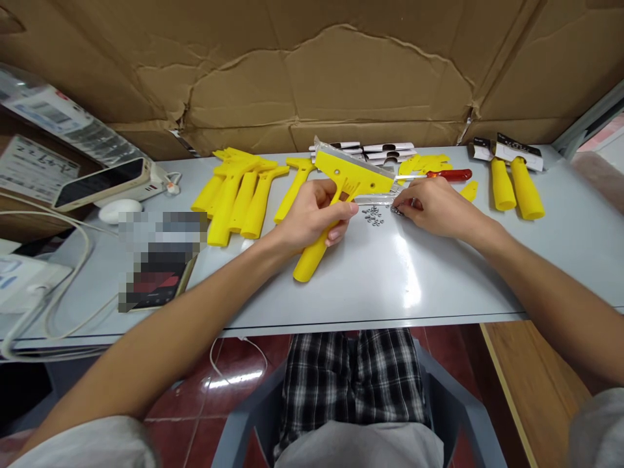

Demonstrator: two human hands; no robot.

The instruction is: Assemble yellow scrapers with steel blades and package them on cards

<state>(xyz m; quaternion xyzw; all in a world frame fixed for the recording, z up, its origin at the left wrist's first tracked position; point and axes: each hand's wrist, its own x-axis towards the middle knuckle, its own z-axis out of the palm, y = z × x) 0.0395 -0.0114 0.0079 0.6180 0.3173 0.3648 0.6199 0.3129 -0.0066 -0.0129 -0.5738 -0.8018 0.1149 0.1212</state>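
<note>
My left hand (319,211) is wrapped round the handle of a yellow plastic scraper (358,172), its wide head pointing up and to the right. A metal strip runs along the head's far edge, and two small holes show in its face. On the table to the right, my right hand (431,205) has its fingers pinched together over some small metal pieces (396,210); whether one is between the fingertips is hidden. Just left of these fingers lies a loose group of small nuts and screws (374,216). A screwdriver (448,175) with a red handle lies behind my right hand.
Several yellow scraper handles (224,201) lie at the left. Flat yellow pieces (426,164) and white-and-black sleeves (387,151) lie at the back. Two scrapers with covered heads (526,185) are at the right. Phones (163,266), cables and a cardboard wall (361,84) surround the table.
</note>
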